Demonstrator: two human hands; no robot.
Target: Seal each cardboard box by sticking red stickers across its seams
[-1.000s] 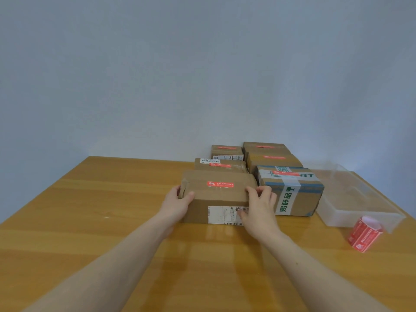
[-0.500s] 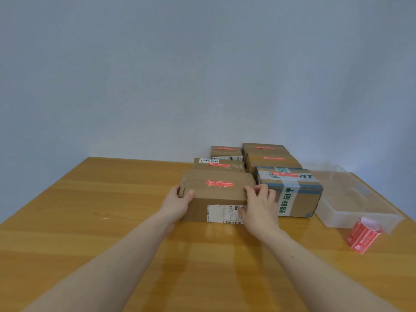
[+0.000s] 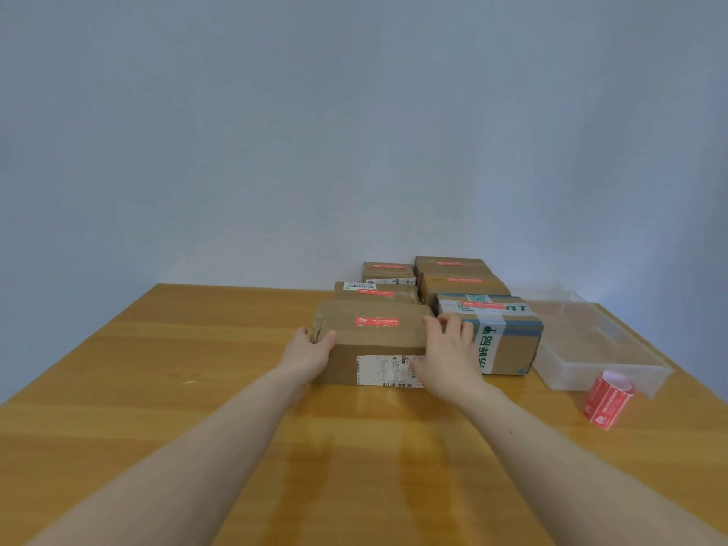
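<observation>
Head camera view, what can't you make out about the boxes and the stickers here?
- Right end of the nearest box: covered by the right hand.
- Its left end: partly covered by the left hand.
- Print on its red sticker and white label: too small to read.
- Side seams of the rear boxes: hidden by the boxes in front.
- Stickers left on the sticker roll: cannot tell.

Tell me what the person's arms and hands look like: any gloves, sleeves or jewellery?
Both arms are bare from the bottom edge of the picture to the wrists; no sleeve shows. The left hand and right hand wear no gloves. No watch, bracelet or ring is visible on the wrists or fingers. The nails look short; whether they are painted is too small to tell.
</observation>
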